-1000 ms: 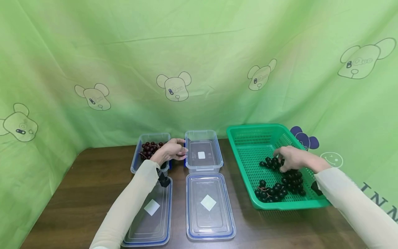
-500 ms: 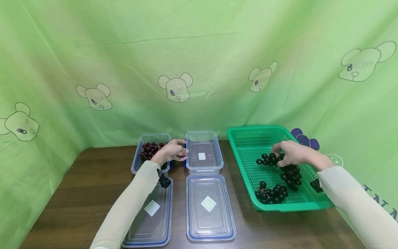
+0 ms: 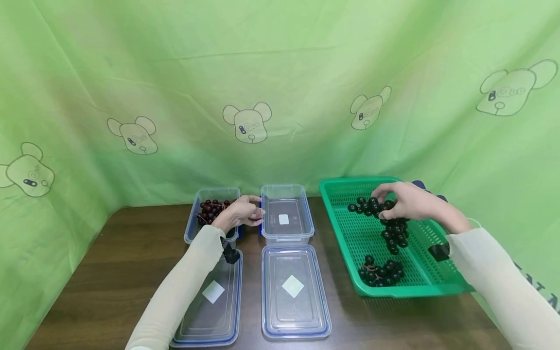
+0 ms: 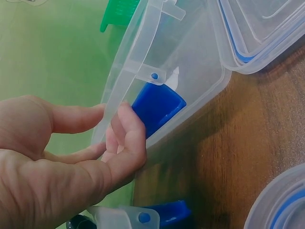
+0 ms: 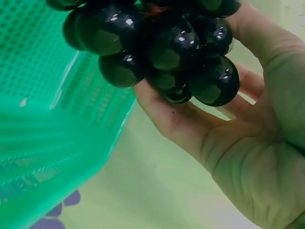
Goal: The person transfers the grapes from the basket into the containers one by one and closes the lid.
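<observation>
Over the green basket [image 3: 343, 248], my right hand [image 3: 407, 200] grips a bunch of black grapes [image 3: 393, 232] by its upper part. The bunch hangs down, and in the right wrist view its glossy grapes [image 5: 167, 45] sit between thumb and fingers. Another black bunch [image 3: 381, 273] lies on the basket floor near the front. My left hand [image 3: 242, 212] pinches the left rim of a clear plastic container [image 3: 288, 238], which holds nothing. The left wrist view shows the fingers beside its hanging blue latch [image 4: 159, 107].
Left of that container stands a second clear container [image 3: 190, 228] with dark red grapes [image 3: 212, 209], partly behind my left hand. Two clear lids with blue seals, a left lid [image 3: 218, 321] and a right lid [image 3: 295, 311], lie in front. A green curtain [image 3: 280, 58] hangs behind the table.
My right hand has lifted the bunch of black grapes off the basket floor and moved it up and slightly left. The left hand stays at the container's rim.
</observation>
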### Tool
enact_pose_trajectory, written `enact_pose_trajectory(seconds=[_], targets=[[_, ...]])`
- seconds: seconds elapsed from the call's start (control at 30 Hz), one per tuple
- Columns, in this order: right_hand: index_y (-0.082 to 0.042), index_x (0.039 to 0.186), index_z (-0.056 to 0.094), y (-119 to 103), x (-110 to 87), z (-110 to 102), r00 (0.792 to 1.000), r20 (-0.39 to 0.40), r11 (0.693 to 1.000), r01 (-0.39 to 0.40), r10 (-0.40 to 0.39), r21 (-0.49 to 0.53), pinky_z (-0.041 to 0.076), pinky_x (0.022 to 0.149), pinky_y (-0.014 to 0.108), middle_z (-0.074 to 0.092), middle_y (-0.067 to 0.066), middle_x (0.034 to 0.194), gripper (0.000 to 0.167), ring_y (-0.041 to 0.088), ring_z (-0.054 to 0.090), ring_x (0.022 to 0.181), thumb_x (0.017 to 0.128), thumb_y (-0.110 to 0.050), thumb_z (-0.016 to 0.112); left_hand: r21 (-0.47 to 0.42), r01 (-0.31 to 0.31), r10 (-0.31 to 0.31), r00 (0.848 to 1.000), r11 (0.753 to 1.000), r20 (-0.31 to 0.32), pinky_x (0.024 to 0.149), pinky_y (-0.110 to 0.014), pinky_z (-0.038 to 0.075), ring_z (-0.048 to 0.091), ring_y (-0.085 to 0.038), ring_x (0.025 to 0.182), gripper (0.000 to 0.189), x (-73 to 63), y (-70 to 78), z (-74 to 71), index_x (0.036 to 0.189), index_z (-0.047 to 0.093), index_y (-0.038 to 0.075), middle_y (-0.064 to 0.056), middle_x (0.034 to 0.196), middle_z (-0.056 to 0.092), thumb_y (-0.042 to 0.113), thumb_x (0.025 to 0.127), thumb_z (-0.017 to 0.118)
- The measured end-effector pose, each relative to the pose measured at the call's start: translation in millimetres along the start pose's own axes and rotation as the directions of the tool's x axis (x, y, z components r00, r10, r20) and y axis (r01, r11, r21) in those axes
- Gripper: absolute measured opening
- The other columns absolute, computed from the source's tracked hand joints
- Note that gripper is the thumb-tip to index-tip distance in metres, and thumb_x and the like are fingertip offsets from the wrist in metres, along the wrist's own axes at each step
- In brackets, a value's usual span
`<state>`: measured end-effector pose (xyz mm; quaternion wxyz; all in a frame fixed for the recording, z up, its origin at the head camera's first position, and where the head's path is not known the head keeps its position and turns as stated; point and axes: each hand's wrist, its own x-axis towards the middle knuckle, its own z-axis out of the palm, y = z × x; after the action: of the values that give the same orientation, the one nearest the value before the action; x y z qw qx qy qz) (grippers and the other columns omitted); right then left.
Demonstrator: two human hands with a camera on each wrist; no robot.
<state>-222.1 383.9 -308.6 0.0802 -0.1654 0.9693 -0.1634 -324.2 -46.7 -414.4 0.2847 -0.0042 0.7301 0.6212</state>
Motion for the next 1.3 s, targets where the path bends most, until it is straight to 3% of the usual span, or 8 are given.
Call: enact_pose_trajectory(seconds=[0.3, 0.47, 0.8, 0.87, 0.93, 1.03, 1.1, 1.3], targets=[[-0.010, 0.140, 0.063, -19.2, 12.5, -6.5, 0.997, -0.063, 0.984, 0.044, -0.034, 0.171, 0.056, 0.075, 0.027, 0.068, 0.015, 0.128, 0.053, 0.020, 0.075, 0.095, 0.092, -0.023, 0.082, -0.019, 0.007, -0.007, 1.000, 1.000, 0.005, 0.083, -0.031, 0.060, 0.061, -0.018, 0.085, 0.064, 2.6, -2.3, -0.9, 0.159, 0.035, 0.004, -0.022, 0.129, 0.058, -0.008, 0.100, 0.058], [-0.013, 0.140, 0.062, -25.5, 27.4, -6.8, 0.995, -0.088, 0.968, 0.061, -0.041, 0.242, 0.058, 0.086, 0.029, 0.066, 0.015, 0.131, 0.054, 0.031, 0.075, 0.109, 0.093, -0.029, 0.082, -0.016, 0.003, -0.003, 1.000, 1.000, 0.004, 0.081, -0.029, 0.059, 0.060, -0.017, 0.083, 0.065, 1.6, -1.5, -1.2, 0.160, 0.034, 0.003, -0.022, 0.127, 0.058, -0.009, 0.100, 0.057], [-0.014, 0.141, 0.062, -49.9, 67.4, 4.9, 0.996, -0.081, 0.929, -0.009, 0.042, 0.369, 0.046, 0.111, 0.062, 0.065, 0.017, 0.139, 0.057, 0.035, 0.057, 0.132, 0.092, -0.034, 0.083, -0.009, -0.002, 0.002, 1.000, 1.000, 0.005, 0.082, -0.031, 0.059, 0.057, -0.016, 0.079, 0.064, 1.8, -0.4, -1.5, 0.160, 0.034, 0.003, -0.024, 0.131, 0.057, -0.010, 0.100, 0.054], [-0.012, 0.141, 0.061, -56.8, 78.3, 10.2, 0.996, -0.067, 0.906, -0.027, 0.061, 0.423, 0.050, 0.108, 0.054, 0.064, 0.018, 0.141, 0.059, 0.031, 0.058, 0.129, 0.091, -0.033, 0.083, -0.014, -0.005, 0.005, 1.000, 1.000, 0.003, 0.083, -0.031, 0.059, 0.057, -0.016, 0.079, 0.064, 1.8, -0.3, -1.7, 0.160, 0.034, 0.003, -0.024, 0.130, 0.057, -0.010, 0.100, 0.054], [-0.011, 0.141, 0.061, -62.0, 90.1, 17.4, 0.996, -0.040, 0.867, -0.054, 0.085, 0.495, 0.057, 0.090, 0.038, 0.065, 0.018, 0.139, 0.059, 0.020, 0.064, 0.104, 0.090, -0.031, 0.084, -0.019, -0.006, 0.006, 1.000, 1.000, 0.002, 0.083, -0.031, 0.059, 0.058, -0.016, 0.080, 0.064, 2.2, -0.5, -1.9, 0.160, 0.035, 0.003, -0.024, 0.130, 0.057, -0.009, 0.100, 0.055], [-0.012, 0.141, 0.061, -69.2, 107.0, 30.1, 0.992, 0.012, 0.800, -0.109, 0.127, 0.590, 0.045, 0.058, 0.021, 0.068, 0.016, 0.135, 0.058, 0.006, 0.050, 0.064, 0.090, -0.027, 0.084, -0.017, -0.002, 0.002, 1.000, 1.000, 0.000, 0.081, -0.030, 0.059, 0.058, -0.016, 0.080, 0.063, 2.2, -0.5, -2.1, 0.160, 0.035, 0.003, -0.025, 0.132, 0.057, -0.009, 0.101, 0.055], [-0.010, 0.141, 0.060, -73.3, 117.8, 39.4, 0.988, 0.048, 0.741, -0.144, 0.149, 0.656, 0.040, 0.049, 0.020, 0.071, 0.015, 0.131, 0.056, 0.004, 0.041, 0.052, 0.091, -0.024, 0.082, -0.012, 0.000, 0.000, 1.000, 1.000, -0.004, 0.080, -0.030, 0.059, 0.058, -0.016, 0.080, 0.063, 2.1, -0.4, -2.2, 0.159, 0.035, 0.004, -0.025, 0.132, 0.058, -0.008, 0.101, 0.055], [-0.004, 0.147, 0.054, -90.2, 142.4, 64.1, 0.975, 0.108, 0.580, -0.204, 0.196, 0.789, 0.066, 0.082, 0.043, 0.077, 0.004, 0.109, 0.053, 0.014, 0.072, 0.081, 0.098, -0.015, 0.073, -0.002, 0.002, -0.002, 1.000, 1.000, -0.013, 0.081, -0.030, 0.060, 0.057, -0.015, 0.077, 0.062, 0.9, 1.1, -0.1, 0.159, 0.037, 0.004, -0.019, 0.125, 0.058, -0.007, 0.101, 0.056]])
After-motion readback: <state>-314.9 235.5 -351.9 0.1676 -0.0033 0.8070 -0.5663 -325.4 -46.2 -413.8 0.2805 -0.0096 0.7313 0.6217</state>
